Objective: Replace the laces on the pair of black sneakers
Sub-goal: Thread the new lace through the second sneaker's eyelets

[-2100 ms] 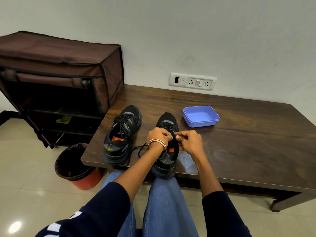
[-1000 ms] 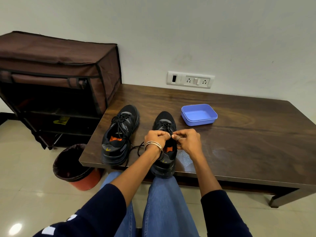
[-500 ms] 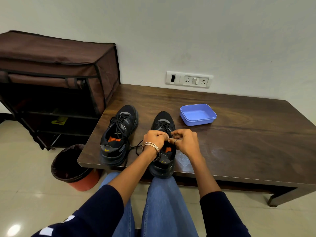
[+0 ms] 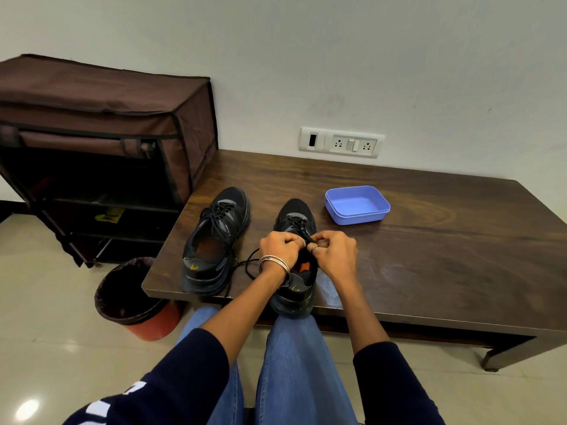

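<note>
**Both hands pinch a lace over the right-side sneaker**

Hands first: the left hand (image 4: 280, 245) and the right hand (image 4: 333, 251) meet knuckle to knuckle above the lacing of one black sneaker, fingers curled, each pinching the black lace (image 4: 308, 239) between them. Bangles circle the left wrist and a ring shows on a right finger.

Everything else, largest to smallest. A dark wooden tabletop (image 4: 429, 240) runs along a pale wall and carries both shoes. To its left stands a brown fabric shoe rack (image 4: 104, 118) with open shelves. On the floor below the tabletop's near left corner sits a red bin (image 4: 138, 299) lined with a black bag. The person's legs in blue jeans (image 4: 294, 372) reach toward the tabletop's near edge.

The sneaker being worked on (image 4: 294, 271) stands near that edge, heel toward the person, toe pointing at the wall. Its twin, the second sneaker (image 4: 214, 240), stands just beside it to the left, laced, angled slightly, with a loose lace end (image 4: 245, 265) trailing on the wood between the two. A shallow blue tray (image 4: 357, 205) lies behind and to the right of the shoes. A white socket plate (image 4: 342, 142) is fixed to the wall just above the tabletop's far edge.
</note>
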A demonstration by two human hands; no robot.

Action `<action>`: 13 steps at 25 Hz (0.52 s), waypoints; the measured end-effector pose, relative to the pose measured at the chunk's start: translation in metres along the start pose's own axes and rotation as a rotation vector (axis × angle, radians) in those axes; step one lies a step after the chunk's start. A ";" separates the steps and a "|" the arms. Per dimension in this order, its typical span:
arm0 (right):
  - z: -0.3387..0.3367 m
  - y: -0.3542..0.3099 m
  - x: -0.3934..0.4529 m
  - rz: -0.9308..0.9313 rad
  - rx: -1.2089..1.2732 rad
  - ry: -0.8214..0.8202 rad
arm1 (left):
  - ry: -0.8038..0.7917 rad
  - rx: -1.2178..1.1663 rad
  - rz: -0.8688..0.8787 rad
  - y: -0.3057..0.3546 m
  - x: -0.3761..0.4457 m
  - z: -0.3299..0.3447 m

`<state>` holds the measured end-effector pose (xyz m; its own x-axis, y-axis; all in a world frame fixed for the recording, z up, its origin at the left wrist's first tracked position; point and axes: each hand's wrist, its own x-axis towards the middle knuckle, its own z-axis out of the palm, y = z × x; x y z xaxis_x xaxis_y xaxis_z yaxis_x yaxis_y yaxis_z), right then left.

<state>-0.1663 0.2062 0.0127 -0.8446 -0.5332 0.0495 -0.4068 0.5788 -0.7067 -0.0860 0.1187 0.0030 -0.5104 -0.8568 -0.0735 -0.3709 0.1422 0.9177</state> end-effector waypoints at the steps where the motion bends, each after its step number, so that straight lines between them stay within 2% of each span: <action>1: -0.001 0.000 0.000 -0.003 -0.005 0.002 | 0.005 0.004 -0.003 0.001 0.000 0.000; 5: 0.001 0.002 0.002 0.004 0.010 -0.049 | -0.008 0.063 -0.045 0.007 0.001 -0.001; 9: -0.002 0.011 0.006 0.006 0.162 -0.108 | -0.040 0.058 -0.030 0.004 0.001 -0.002; 13: -0.007 0.009 0.010 0.112 0.361 -0.118 | -0.103 0.055 -0.051 0.003 0.004 -0.002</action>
<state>-0.1805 0.2102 0.0121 -0.8226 -0.5581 -0.1085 -0.1479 0.3943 -0.9070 -0.0873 0.1145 0.0065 -0.5658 -0.8086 -0.1613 -0.4386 0.1295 0.8893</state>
